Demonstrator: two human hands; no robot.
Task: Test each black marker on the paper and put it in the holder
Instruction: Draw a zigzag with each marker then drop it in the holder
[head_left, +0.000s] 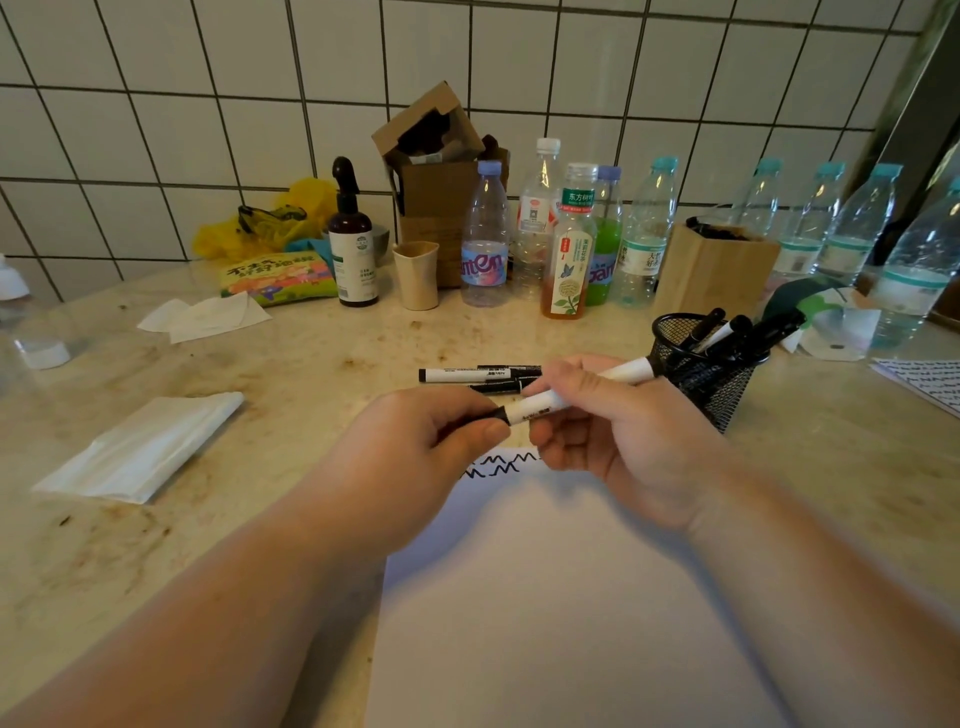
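Both hands are close together above the top of a big white sheet of paper (545, 597), and they hold one white marker with black ends (540, 402) between them. The left hand (415, 441) pinches the black cap end with its thumb and curled fingers. The right hand (618, 421) has its fingers wrapped round the white middle, and the far end sticks out past it toward a black wire mesh cup holder (711, 379). That holder stands just to the right and has several black markers in it. A few more markers (478, 378) lie flat on the pale stone table (311, 364) just behind the hands. Black zigzag scribbles (501, 463) show on the paper under the hands.
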